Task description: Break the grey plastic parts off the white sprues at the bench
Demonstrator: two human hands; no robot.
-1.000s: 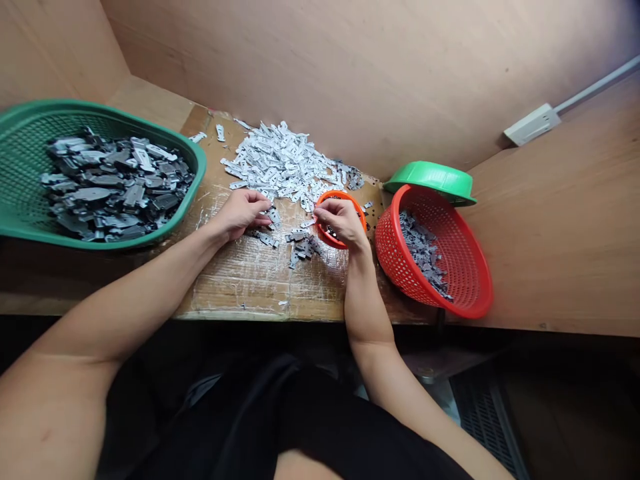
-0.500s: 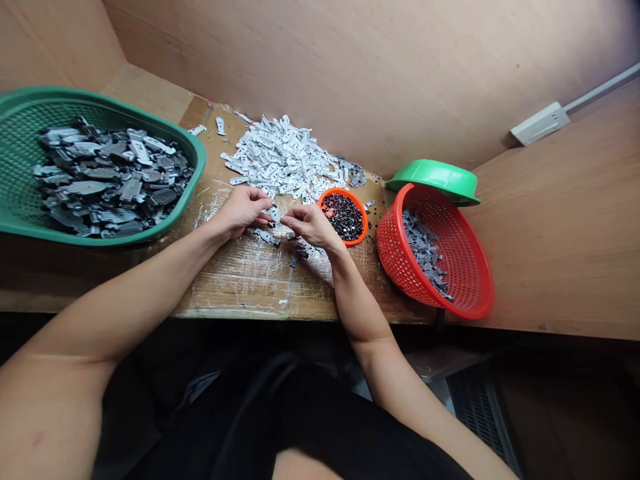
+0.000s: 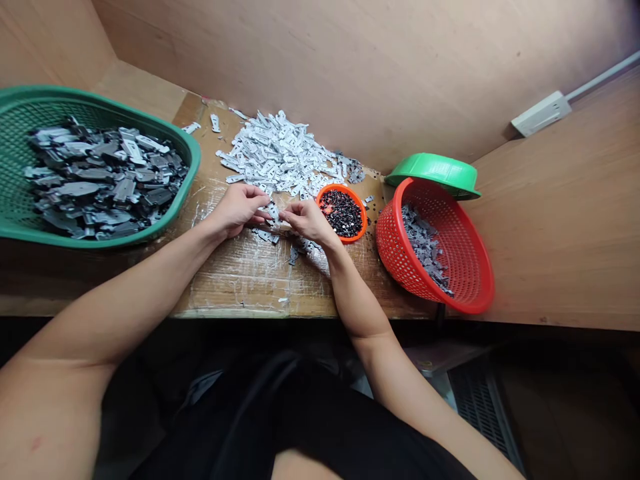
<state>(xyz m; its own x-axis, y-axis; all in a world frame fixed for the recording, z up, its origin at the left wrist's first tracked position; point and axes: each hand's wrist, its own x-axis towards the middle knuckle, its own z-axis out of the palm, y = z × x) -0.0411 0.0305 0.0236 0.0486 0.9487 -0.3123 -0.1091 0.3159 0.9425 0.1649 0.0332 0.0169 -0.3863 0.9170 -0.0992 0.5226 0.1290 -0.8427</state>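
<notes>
Between thumb and fingers, my left hand (image 3: 240, 209) holds a small flat metal plate (image 3: 273, 211) with holes in it, just above the table. My right hand (image 3: 310, 220) is closed in a pinch at the plate's right edge; what lies between its fingertips is too small to make out. Under and beside the hands lie a few loose metal pieces (image 3: 267, 236). A heap of pale metal plates (image 3: 283, 153) spreads behind the hands. Close to my right hand stands a small orange bowl (image 3: 365, 227) filled with small black parts (image 3: 343, 212).
On the left, a large green basket (image 3: 193, 167) holds a pile of bigger metal assemblies (image 3: 105, 177). A red basket (image 3: 465, 240) with small grey metal pieces (image 3: 425, 247) tilts at the right, in front of a bright green basket (image 3: 435, 175). Wooden panels (image 3: 350, 73) enclose the table (image 3: 240, 287).
My hands stay together around the metal plate, with only slight finger movement. The whole view has shifted a little as my head moved.
</notes>
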